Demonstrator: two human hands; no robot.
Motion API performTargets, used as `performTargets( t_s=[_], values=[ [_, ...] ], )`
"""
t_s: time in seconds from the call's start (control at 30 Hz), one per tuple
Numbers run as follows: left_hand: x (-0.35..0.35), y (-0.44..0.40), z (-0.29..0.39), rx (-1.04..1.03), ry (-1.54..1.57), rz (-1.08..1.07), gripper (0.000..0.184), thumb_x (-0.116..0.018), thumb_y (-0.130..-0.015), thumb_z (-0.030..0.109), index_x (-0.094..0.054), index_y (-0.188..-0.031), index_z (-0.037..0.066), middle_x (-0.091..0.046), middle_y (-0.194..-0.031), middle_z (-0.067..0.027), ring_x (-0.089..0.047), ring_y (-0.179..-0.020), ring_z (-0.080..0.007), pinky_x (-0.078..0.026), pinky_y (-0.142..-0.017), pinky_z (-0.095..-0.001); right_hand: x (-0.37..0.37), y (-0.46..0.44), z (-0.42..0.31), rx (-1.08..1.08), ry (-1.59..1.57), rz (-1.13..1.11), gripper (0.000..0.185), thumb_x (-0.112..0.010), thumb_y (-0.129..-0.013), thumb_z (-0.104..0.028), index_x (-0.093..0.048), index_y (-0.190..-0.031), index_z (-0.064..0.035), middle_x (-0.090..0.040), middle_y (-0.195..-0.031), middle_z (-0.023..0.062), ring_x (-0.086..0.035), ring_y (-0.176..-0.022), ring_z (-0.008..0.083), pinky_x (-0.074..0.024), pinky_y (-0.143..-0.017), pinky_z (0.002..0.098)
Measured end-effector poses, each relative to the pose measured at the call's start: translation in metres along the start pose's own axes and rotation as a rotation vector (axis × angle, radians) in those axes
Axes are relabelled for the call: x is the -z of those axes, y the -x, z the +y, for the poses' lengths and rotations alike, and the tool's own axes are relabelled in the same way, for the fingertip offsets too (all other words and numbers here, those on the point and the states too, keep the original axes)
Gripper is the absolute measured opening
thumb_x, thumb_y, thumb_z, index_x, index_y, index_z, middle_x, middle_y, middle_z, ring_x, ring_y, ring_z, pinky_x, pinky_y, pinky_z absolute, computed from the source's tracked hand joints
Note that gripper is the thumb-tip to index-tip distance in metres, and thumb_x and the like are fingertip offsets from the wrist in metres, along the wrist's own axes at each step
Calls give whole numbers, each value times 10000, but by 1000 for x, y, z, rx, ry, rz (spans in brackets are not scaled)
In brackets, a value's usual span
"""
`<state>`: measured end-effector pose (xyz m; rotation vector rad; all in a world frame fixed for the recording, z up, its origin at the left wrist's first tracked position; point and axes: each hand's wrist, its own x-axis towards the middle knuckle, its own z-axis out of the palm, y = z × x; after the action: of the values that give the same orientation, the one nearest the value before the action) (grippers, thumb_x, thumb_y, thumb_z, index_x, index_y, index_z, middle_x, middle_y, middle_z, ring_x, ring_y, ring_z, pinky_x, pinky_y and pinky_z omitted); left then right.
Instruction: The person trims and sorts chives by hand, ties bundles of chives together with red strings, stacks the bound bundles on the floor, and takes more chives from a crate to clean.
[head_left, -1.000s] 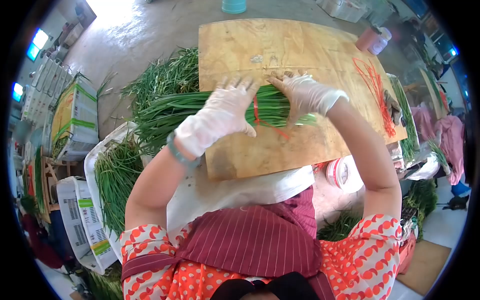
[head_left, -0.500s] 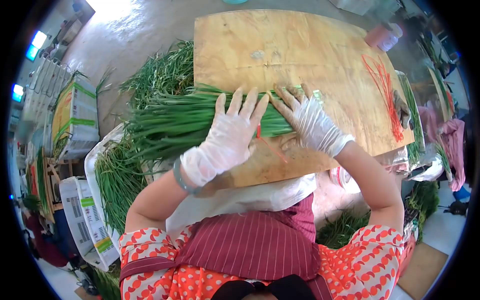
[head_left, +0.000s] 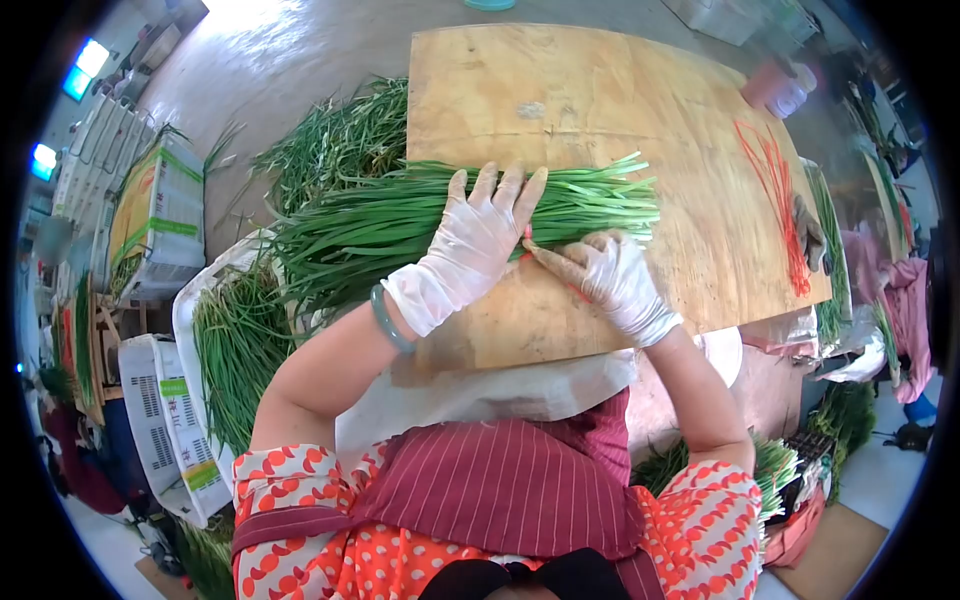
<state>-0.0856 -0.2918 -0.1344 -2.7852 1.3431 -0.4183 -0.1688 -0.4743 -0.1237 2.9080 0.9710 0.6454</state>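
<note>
A bundle of long green stalks (head_left: 370, 225) lies across the wooden board (head_left: 600, 100), its pale cut ends to the right. Around it runs a red tie (head_left: 526, 236). My left hand (head_left: 470, 235) rests flat on the bundle, just left of the tie, with its gloved fingers spread. At the bundle's near edge my right hand (head_left: 605, 275), also gloved, has its thumb and fingers pinched at the tie. The tie's loose end is partly hidden under that hand.
Red strings (head_left: 775, 205) lie at the board's right side, near a grey glove (head_left: 808, 235). A pink container (head_left: 768, 82) stands at the far right corner. More greens (head_left: 345, 140) are heaped left of the board, and a white basket (head_left: 185, 340) holds others.
My right hand has moved from the top of the bundle down to its near edge and closed at the red tie. The cut ends are now uncovered. My left hand stays on the stalks.
</note>
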Motion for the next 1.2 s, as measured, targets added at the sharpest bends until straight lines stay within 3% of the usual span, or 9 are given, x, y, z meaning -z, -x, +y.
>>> performTargets(
  t_s=[0.23, 0.3, 0.4, 0.67, 0.73, 0.87, 0.97, 1.07, 1.2],
  values=[
    [-6, -2, -4, -14, -25, 95, 993, -787, -589, 302, -267, -1395, 46, -421, -1311, -112, -449, -1152, -267, -362, -955, -409, -37, -2, -31, -251, -458, 104, 285, -610, -801, -70, -652, -1080, -114, -615, -712, 16, -557, -592, 184, -436, -543, 288],
    [-2, -1, -5, -3, 36, 90, 975, -780, -595, 286, -272, -1393, 48, -432, -1301, -108, -459, -1138, -263, -369, -945, -402, -50, 0, -41, -780, -1441, 214, 168, -559, -885, -60, -642, -1028, -35, -624, -756, 21, -530, -629, 102, -451, -584, 257],
    [-8, -5, -7, 37, 23, 106, 949, -768, -603, 257, -280, -1392, 56, -453, -1279, -98, -478, -1110, -252, -379, -927, -392, -30, -16, -44, -938, -1648, 262, 162, -496, -946, -96, -616, -964, 11, -623, -784, 23, -495, -636, 66, -434, -597, 223],
    [-28, -35, -10, 215, -342, 375, 946, -763, -620, 288, -274, -1400, 71, -472, -1237, -88, -484, -1084, -242, -376, -928, -398, -66, -21, -19, -954, -1371, 272, 160, -479, -950, -118, -596, -933, -10, -610, -750, 25, -505, -627, 90, -438, -613, 243],
    [-5, -42, -3, 186, -160, -6, 1002, -789, -601, 349, -259, -1403, 65, -468, -1255, -102, -469, -1126, -263, -362, -962, -418, -70, -18, -12, -1004, -1273, 189, 178, -521, -934, -171, -606, -900, -18, -600, -717, 42, -513, -623, 105, -430, -600, 260],
    [-12, -48, -11, 68, -201, 139, 1056, -812, -571, 384, -248, -1401, 55, -483, -1245, -120, -483, -1133, -297, -378, -963, -426, -71, -5, -28, -1016, -1107, 103, 176, -549, -910, -160, -606, -850, -5, -595, -710, 84, -515, -602, 153, -431, -586, 281],
    [-12, -54, -15, 135, 38, -148, 1055, -809, -579, 386, -238, -1398, 45, -505, -1221, -127, -509, -1115, -323, -418, -916, -429, -81, -1, -46, -905, -853, 294, 148, -572, -884, -140, -605, -827, -7, -592, -714, 123, -507, -589, 216, -432, -580, 307],
    [-12, -51, -10, 138, 42, -130, 870, -733, -685, 317, -282, -1377, 46, -522, -1194, -116, -549, -1042, -304, -447, -859, -404, -67, -13, -46, -995, -896, 323, 109, -573, -866, -96, -610, -821, -3, -598, -734, 149, -491, -589, 256, -431, -566, 321],
    [-34, -41, 6, 187, -172, 46, 565, -567, -805, 189, -385, -1327, 73, -539, -1110, -90, -563, -934, -245, -461, -789, -389, -20, -52, -34, -937, -979, 475, 186, -536, -904, -122, -565, -751, -20, -520, -628, 46, -427, -552, 129, -364, -518, 269]
  ],
)
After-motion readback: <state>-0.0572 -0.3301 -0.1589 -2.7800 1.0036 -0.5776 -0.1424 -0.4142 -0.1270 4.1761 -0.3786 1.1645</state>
